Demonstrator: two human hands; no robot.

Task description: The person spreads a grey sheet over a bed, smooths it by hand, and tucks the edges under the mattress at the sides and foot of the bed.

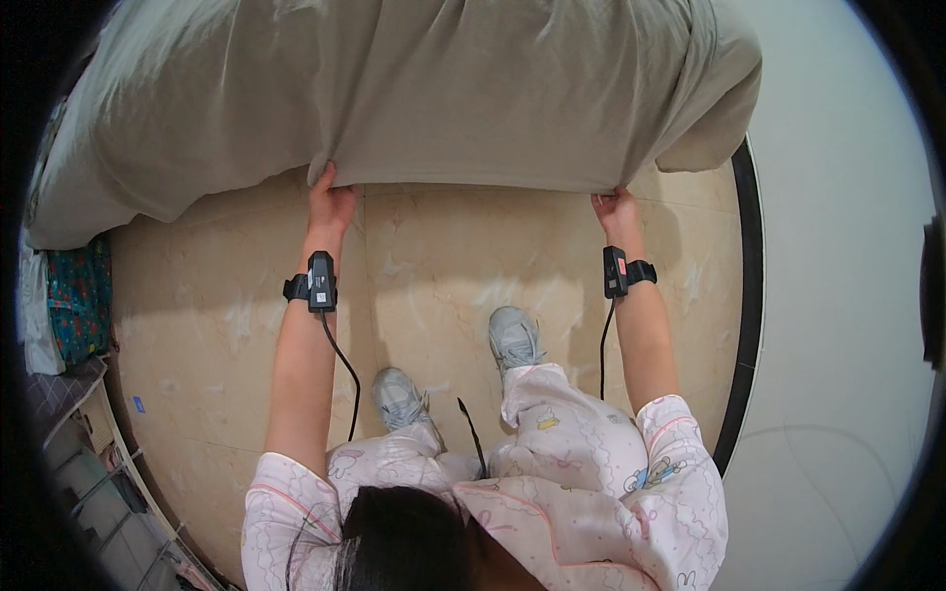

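Observation:
A large grey-beige fabric cover (488,103), apparently bedding, hangs in folds across the top of the view. My left hand (332,203) pinches its lower edge left of centre, with the thumb on the near side and some fingers hidden. Further right, my right hand (617,209) grips the same hem, its fingertips partly behind the cloth. Between both hands the edge is drawn nearly straight. Both arms reach forward, and each wrist wears a black strapped device with a cable.
Tiled floor (443,251) lies under my grey sneakers (515,336). A white wall (828,295) with a black baseboard (748,310) runs along the right. At left stand a teal patterned bag (81,299) and a metal-framed rack (122,451). A small blue item (139,404) lies on the floor.

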